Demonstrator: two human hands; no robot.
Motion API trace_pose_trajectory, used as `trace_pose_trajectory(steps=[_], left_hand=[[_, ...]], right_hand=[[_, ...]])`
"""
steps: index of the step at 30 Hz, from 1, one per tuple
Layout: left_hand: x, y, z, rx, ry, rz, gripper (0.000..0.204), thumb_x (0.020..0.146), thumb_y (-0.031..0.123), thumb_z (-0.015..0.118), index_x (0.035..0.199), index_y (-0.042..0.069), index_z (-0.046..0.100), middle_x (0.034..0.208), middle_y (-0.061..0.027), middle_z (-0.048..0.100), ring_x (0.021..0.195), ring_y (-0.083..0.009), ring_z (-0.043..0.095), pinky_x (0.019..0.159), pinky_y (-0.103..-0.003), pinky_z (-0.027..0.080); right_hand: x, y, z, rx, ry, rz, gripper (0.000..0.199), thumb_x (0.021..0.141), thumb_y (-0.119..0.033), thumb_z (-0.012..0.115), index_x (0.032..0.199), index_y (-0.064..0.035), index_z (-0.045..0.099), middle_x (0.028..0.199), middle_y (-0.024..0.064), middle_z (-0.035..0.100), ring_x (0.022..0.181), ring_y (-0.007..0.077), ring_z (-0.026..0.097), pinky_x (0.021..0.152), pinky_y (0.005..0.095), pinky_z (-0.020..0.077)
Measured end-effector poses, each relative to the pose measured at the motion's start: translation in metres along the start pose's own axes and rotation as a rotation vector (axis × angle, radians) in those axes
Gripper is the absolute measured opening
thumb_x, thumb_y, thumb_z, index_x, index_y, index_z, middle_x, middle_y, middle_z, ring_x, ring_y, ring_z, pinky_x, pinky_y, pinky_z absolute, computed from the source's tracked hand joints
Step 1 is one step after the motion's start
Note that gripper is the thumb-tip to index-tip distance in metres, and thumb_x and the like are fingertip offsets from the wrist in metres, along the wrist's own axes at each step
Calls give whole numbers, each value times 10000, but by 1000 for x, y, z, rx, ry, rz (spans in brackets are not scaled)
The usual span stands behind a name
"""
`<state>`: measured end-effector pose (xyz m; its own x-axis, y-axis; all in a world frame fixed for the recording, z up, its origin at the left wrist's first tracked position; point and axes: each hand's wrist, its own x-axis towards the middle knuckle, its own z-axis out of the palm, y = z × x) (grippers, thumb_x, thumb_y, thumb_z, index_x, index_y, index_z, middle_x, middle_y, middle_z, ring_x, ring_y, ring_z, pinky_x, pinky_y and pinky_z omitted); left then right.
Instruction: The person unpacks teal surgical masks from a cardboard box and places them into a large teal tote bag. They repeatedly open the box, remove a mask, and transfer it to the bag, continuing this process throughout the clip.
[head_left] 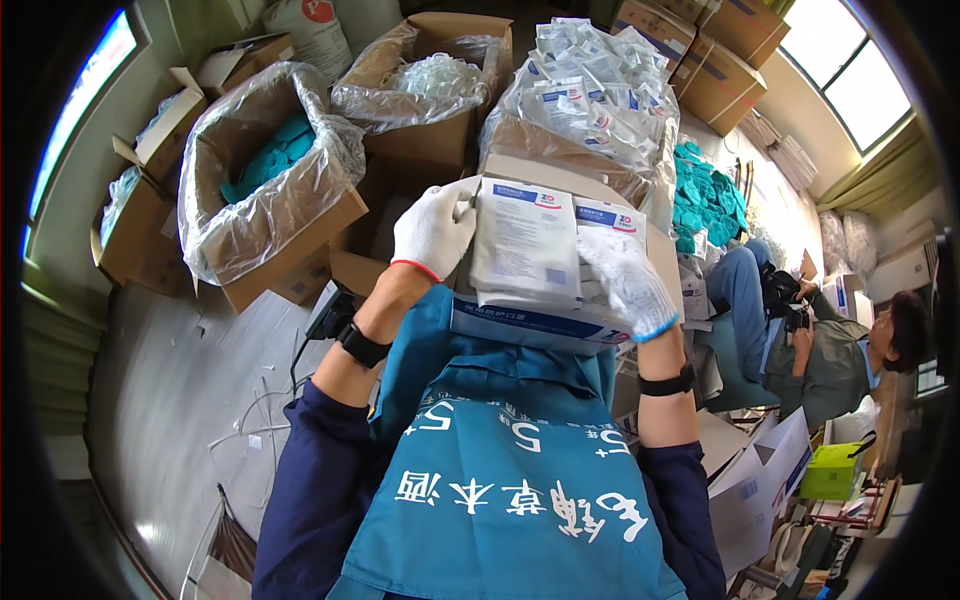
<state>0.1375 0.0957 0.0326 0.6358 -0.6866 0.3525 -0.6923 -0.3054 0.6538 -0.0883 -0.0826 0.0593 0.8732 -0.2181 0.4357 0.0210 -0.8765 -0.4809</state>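
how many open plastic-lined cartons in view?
3, in a row beyond the gloved hands: one with teal items on the left, one with clear bags in the middle, one heaped with white packets on the right. More may be hidden.

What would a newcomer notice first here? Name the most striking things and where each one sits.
First, the stack of white flat packets in the middle, held between the gloved left hand and the gloved right hand above a teal apron. Behind it, a heap of similar packets spills from a plastic-lined box at top centre. At upper left, a big plastic-lined carton holds teal items, and a seated person is at the right.
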Motion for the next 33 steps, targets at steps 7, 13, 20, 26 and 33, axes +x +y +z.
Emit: trace_pose_trajectory(steps=[7,13,20,26,33], left_hand=[[0,1,-10,-304,21,-82,249,946,263,578,1026,67,710,961,-213,690,906,-381,666,782,-396,530],[2,73,-45,-840,-77,72,499,932,349,681,1198,-64,598,1010,-141,704,919,-170,671,810,-325,546],[4,90,-37,-978,-121,162,499,882,104,750,1301,-42,522,1135,-68,653,1040,-126,613,941,-283,499],[-9,68,-5,-925,-185,76,280,883,118,742,1099,-19,627,947,-57,664,872,-84,609,743,-265,529],[-13,112,-28,-529,-171,441,222,856,64,728,1060,2,668,892,-97,687,814,-173,680,740,-298,546]], right_hand=[[12,-39,22,948,142,607,300,894,-62,637,1170,56,633,1112,123,691,989,181,647,913,292,490],[11,-59,6,888,371,485,336,876,16,632,1206,57,584,1120,127,682,1040,168,633,928,307,492],[10,-81,-27,457,329,328,663,732,-20,813,1326,-10,519,1218,110,634,1097,212,614,944,332,503],[11,-68,-47,327,370,288,697,776,-204,850,1347,10,512,1288,161,598,1201,251,581,988,367,495],[28,-94,-90,48,253,87,627,767,-227,857,1294,-42,571,1153,125,684,1091,214,658,944,337,508]])
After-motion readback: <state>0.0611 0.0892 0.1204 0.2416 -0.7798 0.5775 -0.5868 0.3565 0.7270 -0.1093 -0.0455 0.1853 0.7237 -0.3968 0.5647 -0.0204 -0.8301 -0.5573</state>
